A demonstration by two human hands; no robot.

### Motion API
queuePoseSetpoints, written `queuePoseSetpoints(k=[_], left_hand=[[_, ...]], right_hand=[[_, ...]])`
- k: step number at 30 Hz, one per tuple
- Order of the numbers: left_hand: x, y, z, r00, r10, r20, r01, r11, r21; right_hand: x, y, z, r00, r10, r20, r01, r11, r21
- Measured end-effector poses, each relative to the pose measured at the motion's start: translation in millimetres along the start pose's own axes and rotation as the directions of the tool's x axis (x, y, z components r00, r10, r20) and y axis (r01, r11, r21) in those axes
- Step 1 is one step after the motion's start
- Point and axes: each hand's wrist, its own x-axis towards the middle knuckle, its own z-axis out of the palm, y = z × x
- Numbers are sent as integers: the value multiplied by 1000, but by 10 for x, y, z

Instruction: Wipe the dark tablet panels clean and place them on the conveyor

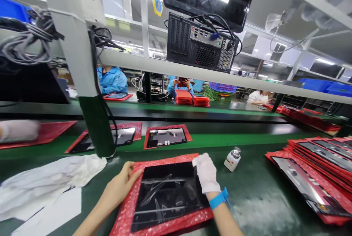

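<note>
A black glossy screen panel (167, 195) under clear wrinkled film lies on a red bubble-wrap sheet (123, 216) at the table's front. My left hand (123, 181), bare, pinches the sheet's upper left edge between thumb and fingers. Over the panel's upper right edge rests my right hand (206, 173), in a white glove with a blue wristband (219, 198); its fingers are together, and whether they grip the panel's edge or the film is hidden.
A white bottle (232, 159) stands right of my right hand. Stacked panels on red wrap (310, 183) fill the right side. White cloth (49, 177) lies left. Two wrapped panels (167, 137) sit behind, near a post (95, 118). Another person's gloved hand (20, 131) is far left.
</note>
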Motion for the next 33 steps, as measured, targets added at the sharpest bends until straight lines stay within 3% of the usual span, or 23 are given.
queuePoseSetpoints(k=[2, 5, 7, 8, 11, 13, 16, 19, 23, 25, 27, 30, 33], left_hand=[[9, 34, 6, 1000, 23, -8, -22, 999, 43], [17, 89, -19, 988, 120, -94, -109, 987, 117], [0, 137, -43, 980, 137, -142, -125, 988, 90], [-16, 163, -52, 982, 115, -147, -108, 993, 57], [-68, 234, -44, 992, 14, -125, -17, 1000, -25], [-78, 254, -11, 993, -34, -114, 26, 997, -69], [-47, 237, 59, 991, -84, -106, 51, 958, -282], [-32, 232, 109, 989, -88, -118, 17, 867, -498], [-146, 385, 84, 995, -27, -100, -47, 743, -667], [-222, 505, 57, 989, -31, -147, -85, 689, -720], [-277, 608, 47, 973, -50, -224, -139, 649, -748], [-315, 694, 72, 951, -62, -302, -207, 596, -776], [-345, 715, 98, 945, -83, -316, -216, 569, -794]], right_hand=[[-262, -130, -15, 998, 4, -61, -6, 999, -33], [-699, -525, 97, 952, -297, -74, 297, 955, -12], [-832, -531, 124, 884, -466, -35, 466, 885, -24], [-843, -419, 103, 878, -478, -3, 477, 878, -45], [-798, 94, -29, 956, -290, -39, 281, 946, -160], [-821, 274, -80, 948, -318, -22, 314, 943, -110], [-965, 146, -48, 894, -445, 52, 446, 895, -1], [-1045, 22, -39, 892, -450, 52, 450, 893, 7], [-888, 456, -287, 927, -376, 5, 376, 926, -35], [-720, 711, -476, 946, -322, -29, 320, 945, -65], [-498, 775, -633, 954, -297, -40, 294, 953, -69], [-94, 449, -718, 934, -354, 34, 354, 935, 7], [256, -49, -644, 860, -481, 173, 470, 877, 102]])
